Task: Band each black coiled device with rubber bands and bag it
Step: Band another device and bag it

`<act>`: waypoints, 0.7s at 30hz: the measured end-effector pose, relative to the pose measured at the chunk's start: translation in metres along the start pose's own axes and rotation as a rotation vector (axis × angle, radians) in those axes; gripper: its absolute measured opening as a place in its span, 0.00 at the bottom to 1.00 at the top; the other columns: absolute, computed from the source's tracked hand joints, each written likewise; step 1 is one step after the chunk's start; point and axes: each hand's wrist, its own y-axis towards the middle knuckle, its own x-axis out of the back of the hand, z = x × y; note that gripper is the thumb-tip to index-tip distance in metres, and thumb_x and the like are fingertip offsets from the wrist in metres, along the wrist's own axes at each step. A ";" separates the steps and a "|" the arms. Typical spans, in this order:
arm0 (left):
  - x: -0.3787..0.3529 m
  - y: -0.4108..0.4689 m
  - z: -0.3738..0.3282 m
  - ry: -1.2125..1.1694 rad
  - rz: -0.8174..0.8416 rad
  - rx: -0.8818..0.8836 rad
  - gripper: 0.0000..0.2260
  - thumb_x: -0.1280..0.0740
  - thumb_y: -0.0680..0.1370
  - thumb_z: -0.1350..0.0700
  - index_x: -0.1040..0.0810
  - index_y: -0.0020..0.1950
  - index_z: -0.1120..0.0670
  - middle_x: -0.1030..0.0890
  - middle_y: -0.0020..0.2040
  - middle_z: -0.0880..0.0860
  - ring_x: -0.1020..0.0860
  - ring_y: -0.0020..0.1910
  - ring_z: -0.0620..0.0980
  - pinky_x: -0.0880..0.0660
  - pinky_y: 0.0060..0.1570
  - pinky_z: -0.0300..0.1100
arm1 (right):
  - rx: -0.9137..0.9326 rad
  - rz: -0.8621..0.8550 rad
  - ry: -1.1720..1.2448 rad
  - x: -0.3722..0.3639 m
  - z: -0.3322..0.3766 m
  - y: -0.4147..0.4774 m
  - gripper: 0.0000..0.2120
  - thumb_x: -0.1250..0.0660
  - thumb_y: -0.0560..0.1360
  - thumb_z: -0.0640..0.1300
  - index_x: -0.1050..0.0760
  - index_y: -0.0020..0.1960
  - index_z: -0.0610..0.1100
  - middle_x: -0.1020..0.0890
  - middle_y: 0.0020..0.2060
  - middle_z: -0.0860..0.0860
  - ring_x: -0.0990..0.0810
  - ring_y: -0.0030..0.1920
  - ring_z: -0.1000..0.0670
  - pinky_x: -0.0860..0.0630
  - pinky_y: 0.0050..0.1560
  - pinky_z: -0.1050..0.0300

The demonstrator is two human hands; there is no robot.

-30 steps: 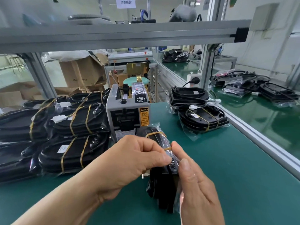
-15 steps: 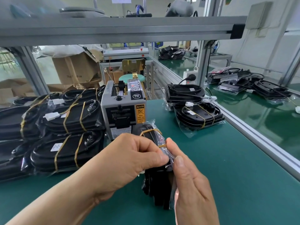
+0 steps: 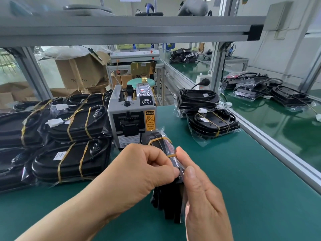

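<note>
Green mat (image 3: 243, 171) covers the bench, under a grey aluminium frame (image 3: 121, 30) that crosses the top of the view. At the left lies a stack (image 3: 69, 159) of black coiled devices, each bagged and crossed by two tan bands. Just beside the stack, at mid-bench, stands a grey tape dispenser (image 3: 132, 119) with an orange caution label. Two more bagged units (image 3: 212, 122) sit piled at the right, well apart from the hands.

In front of the dispenser the device (image 3: 166, 202) stands on edge on the mat, already inside a clear bag (image 3: 171, 145) whose film pokes up past its top. The left hand (image 3: 139, 173) has its fingers curled tight, the tips pinching the bag film against the device's upper edge. The right hand (image 3: 203, 197) grips the device from the other side, thumb laid up along the near face, fingers hidden behind it. Two tan rubber bands (image 3: 157, 139) cross the device near its top, one just above the fingertips.
</note>
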 end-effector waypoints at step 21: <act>-0.030 -0.009 0.017 0.031 -0.348 -0.030 0.23 0.32 0.54 0.32 0.24 0.47 0.35 0.26 0.39 0.34 0.29 0.34 0.38 0.31 0.37 0.31 | -0.025 -0.063 0.007 0.000 0.002 -0.002 0.17 0.39 0.76 0.56 0.23 0.63 0.64 0.20 0.64 0.57 0.25 0.68 0.54 0.33 0.71 0.45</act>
